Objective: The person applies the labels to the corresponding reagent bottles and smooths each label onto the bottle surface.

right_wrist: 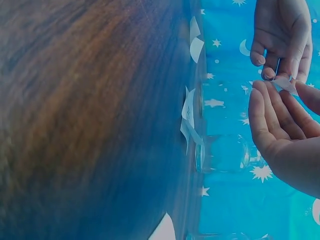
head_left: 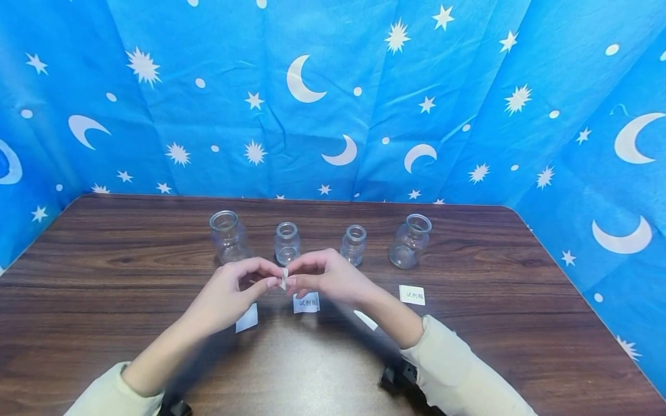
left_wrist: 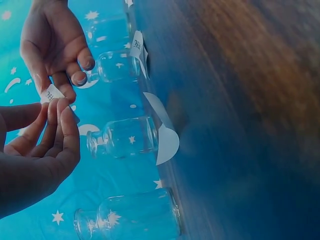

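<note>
Between the fingertips of both hands, above the table, is a small white paper label (head_left: pixel 284 278), which shows some writing in the left wrist view. My left hand (head_left: pixel 227 297) pinches it from the left with thumb and fingers. From the other side, my right hand (head_left: pixel 335 279) pinches it with thumb and index finger, the other fingers loosely bent. Just below the hands lies a white label (head_left: pixel 306 303) with black Chinese characters. The fingers partly cover the held label, so its full shape is hidden.
Four clear glass jars stand in a row behind the hands: a large jar (head_left: pixel 229 237), two small jars (head_left: pixel 287 244) (head_left: pixel 354 245) and another jar (head_left: pixel 410 242). More white paper pieces (head_left: pixel 247 318) (head_left: pixel 366 319) (head_left: pixel 412 294) lie on the wooden table (head_left: pixel 520 323). A blue curtain (head_left: pixel 312 121) hangs behind.
</note>
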Demonstrator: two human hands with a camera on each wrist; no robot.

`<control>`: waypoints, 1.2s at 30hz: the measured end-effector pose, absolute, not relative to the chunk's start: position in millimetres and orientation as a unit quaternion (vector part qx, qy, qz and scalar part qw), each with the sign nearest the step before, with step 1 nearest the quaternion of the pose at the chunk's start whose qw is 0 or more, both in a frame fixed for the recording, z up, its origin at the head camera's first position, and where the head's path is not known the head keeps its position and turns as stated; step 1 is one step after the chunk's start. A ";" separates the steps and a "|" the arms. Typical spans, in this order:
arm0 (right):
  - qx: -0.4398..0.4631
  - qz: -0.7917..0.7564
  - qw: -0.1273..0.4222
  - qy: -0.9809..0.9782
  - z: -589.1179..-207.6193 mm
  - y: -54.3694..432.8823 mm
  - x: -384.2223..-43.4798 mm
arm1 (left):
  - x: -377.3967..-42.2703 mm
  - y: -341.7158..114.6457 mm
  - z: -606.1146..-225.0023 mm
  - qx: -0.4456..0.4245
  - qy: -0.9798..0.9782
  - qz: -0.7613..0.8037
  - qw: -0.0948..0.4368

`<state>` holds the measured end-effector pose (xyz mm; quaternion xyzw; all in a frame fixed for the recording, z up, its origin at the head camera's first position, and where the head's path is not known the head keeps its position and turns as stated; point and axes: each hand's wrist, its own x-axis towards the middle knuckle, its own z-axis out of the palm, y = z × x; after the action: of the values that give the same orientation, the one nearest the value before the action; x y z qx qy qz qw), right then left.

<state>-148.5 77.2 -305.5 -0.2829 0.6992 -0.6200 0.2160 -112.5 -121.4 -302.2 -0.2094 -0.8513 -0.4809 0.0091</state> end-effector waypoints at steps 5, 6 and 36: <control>-0.279 -0.624 0.212 0.698 -308.6 75.6 -149.9 | -113.3 -123.4 -303.7 -0.202 -0.860 -0.469 0.003; -0.277 -0.627 0.213 0.696 -309.2 75.5 -150.2 | -113.6 -124.2 -303.4 -0.199 -0.862 -0.466 0.005; -0.213 -0.649 0.197 0.703 -307.6 76.1 -154.0 | -117.5 -130.2 -303.3 -0.151 -0.880 -0.450 0.023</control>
<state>-154.0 76.1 -307.6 -0.2134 0.7029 -0.6494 0.1968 -117.5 -130.2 -303.3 -0.1508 -0.8798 -0.4501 0.0234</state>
